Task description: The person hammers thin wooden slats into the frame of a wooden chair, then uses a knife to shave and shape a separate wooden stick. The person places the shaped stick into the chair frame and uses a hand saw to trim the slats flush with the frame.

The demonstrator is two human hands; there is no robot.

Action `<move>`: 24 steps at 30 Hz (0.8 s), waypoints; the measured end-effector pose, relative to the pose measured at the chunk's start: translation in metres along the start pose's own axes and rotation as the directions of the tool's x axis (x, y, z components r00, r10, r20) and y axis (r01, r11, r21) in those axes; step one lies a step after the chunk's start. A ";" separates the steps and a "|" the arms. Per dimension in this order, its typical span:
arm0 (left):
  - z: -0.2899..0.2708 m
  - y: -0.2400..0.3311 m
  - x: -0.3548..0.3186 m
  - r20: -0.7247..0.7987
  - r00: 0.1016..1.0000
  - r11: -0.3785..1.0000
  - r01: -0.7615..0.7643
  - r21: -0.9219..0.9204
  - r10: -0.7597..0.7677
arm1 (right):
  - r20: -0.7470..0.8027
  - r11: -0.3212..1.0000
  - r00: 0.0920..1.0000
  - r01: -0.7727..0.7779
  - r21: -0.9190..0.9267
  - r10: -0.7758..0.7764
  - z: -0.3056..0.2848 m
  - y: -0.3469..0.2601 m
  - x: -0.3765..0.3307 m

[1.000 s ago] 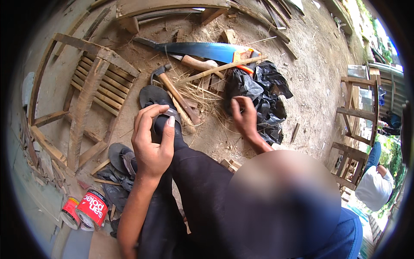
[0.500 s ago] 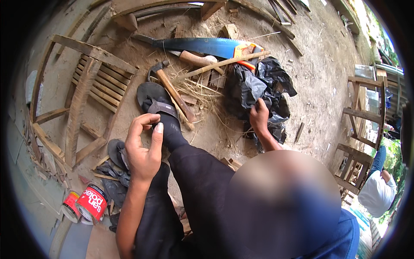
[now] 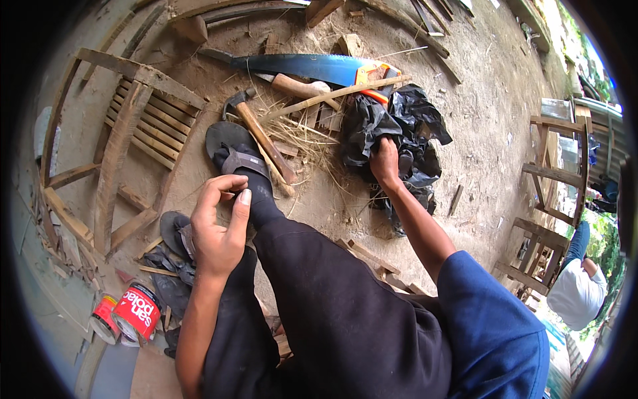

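Right hand point(image 3: 385, 163) has sunk into black bag point(image 3: 412, 133).

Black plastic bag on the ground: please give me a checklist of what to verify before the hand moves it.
1. Right hand has hold of the black plastic bag: ok, its fingers rest on the crumpled plastic; how firm the grip is, cannot tell.
2. Left hand is away from the bag: ok, it is up by the sandalled foot.
3. Saw is clear of the bag: not ok, its orange handle lies against the bag's upper edge.
4. Thin stick is clear: not ok, it lies across the bag's top.
5. Hammer is clear: ok, it lies apart, to the left.
6. Bag contents: cannot tell.
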State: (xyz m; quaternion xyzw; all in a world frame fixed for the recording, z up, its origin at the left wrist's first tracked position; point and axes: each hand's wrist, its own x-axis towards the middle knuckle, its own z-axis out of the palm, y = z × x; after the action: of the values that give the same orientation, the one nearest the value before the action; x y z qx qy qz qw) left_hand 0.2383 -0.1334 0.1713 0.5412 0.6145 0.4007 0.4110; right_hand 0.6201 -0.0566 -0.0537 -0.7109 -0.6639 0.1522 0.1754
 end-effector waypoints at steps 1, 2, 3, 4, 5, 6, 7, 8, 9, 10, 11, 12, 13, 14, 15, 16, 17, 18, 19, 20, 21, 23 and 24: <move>0.001 0.000 -0.001 0.009 1.000 1.000 -0.004 -0.001 0.004 | -0.001 1.000 1.000 -0.009 -0.015 0.009 0.000 0.000 -0.005; -0.001 0.002 -0.002 0.025 1.000 1.000 0.006 0.000 -0.006 | -0.002 1.000 1.000 -0.012 -0.026 0.012 0.001 -0.001 -0.008; -0.001 0.002 -0.003 0.028 1.000 1.000 0.000 0.003 0.000 | -0.004 0.999 1.000 -0.015 -0.040 0.015 -0.001 -0.003 -0.012; -0.002 0.002 -0.003 0.031 0.999 1.000 -0.006 0.005 0.006 | -0.023 0.999 1.000 -0.007 0.040 0.008 -0.003 -0.004 -0.014; -0.003 0.002 -0.004 0.034 0.999 1.000 -0.012 0.007 0.012 | -0.043 0.993 0.999 0.002 0.119 0.003 -0.006 -0.004 -0.015; -0.004 0.001 -0.005 0.032 0.999 1.000 -0.011 0.006 0.011 | -0.061 0.980 0.998 0.010 0.197 0.002 -0.008 -0.004 -0.017; -0.004 -0.001 -0.006 0.029 1.000 1.000 -0.010 0.005 0.009 | -0.141 0.976 0.990 0.055 0.212 -0.025 -0.011 -0.007 -0.018; -0.005 -0.002 -0.007 0.025 1.000 1.000 -0.008 0.005 0.008 | -0.106 0.991 0.994 0.029 0.131 -0.015 -0.011 -0.003 -0.017; -0.005 -0.002 -0.008 0.011 1.000 1.000 -0.011 -0.001 0.011 | -0.074 0.999 0.997 0.002 0.046 0.001 -0.014 -0.002 -0.015; -0.004 -0.001 -0.008 -0.004 1.000 1.000 -0.014 -0.006 0.014 | -0.051 1.000 0.999 0.018 0.021 -0.017 -0.013 -0.002 -0.014; -0.004 0.000 -0.009 -0.019 1.000 1.000 -0.017 -0.010 0.017 | -0.028 0.999 0.999 0.035 -0.004 -0.035 -0.012 -0.003 -0.013; -0.003 -0.001 -0.010 -0.019 1.000 1.000 -0.016 -0.015 0.016 | -0.004 0.998 0.999 0.053 -0.027 -0.053 -0.012 -0.004 -0.012; -0.003 -0.002 -0.011 -0.020 1.000 1.000 -0.015 -0.020 0.015 | -0.013 0.998 0.998 0.058 -0.007 -0.058 -0.012 -0.004 -0.010; -0.006 0.001 -0.014 -0.030 0.999 1.000 -0.021 -0.015 0.021 | -0.027 0.997 0.997 0.073 0.025 -0.072 -0.012 -0.008 -0.006; -0.007 0.000 -0.013 -0.031 0.999 1.000 -0.017 -0.016 0.016 | -0.036 0.996 0.996 0.081 0.045 -0.080 -0.012 -0.007 -0.003; -0.008 -0.001 -0.013 -0.032 0.999 1.000 -0.012 -0.017 0.012 | -0.034 0.995 0.996 0.090 0.034 -0.088 -0.014 -0.006 -0.002; -0.008 -0.001 -0.012 -0.033 0.999 1.000 -0.008 -0.018 0.007 | -0.025 0.996 0.996 0.084 0.026 -0.084 -0.014 -0.002 -0.001; -0.009 -0.001 -0.013 -0.032 0.999 1.000 -0.007 -0.022 0.006 | -0.016 0.997 0.997 0.078 0.019 -0.077 -0.013 0.002 -0.002; -0.009 -0.001 -0.013 -0.031 0.999 1.000 -0.006 -0.026 0.005 | -0.007 0.997 0.997 0.071 0.012 -0.071 -0.013 0.007 -0.002; -0.009 -0.001 -0.013 -0.030 1.000 1.000 -0.006 -0.031 0.005 | -0.052 0.995 0.993 0.102 0.004 -0.102 -0.014 0.013 -0.003; -0.010 -0.002 -0.014 -0.033 0.999 1.000 -0.008 -0.028 0.007 | -0.071 0.995 0.993 0.096 0.042 -0.092 -0.016 0.009 -0.002; -0.011 -0.003 -0.016 -0.038 0.999 1.000 -0.014 -0.025 0.013 | -0.109 0.990 0.992 0.081 0.117 -0.068 -0.020 0.002 0.000; -0.011 -0.004 -0.017 -0.039 0.999 1.000 -0.010 -0.021 0.010 | -0.113 0.993 0.992 0.061 0.099 -0.050 -0.026 0.000 -0.001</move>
State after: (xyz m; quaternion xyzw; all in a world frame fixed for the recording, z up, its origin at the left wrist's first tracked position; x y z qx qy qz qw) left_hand 0.2281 -0.1508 0.1729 0.5320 0.6153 0.4197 0.4027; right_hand 0.6318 -0.0587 -0.0306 -0.6896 -0.6639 0.1416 0.2523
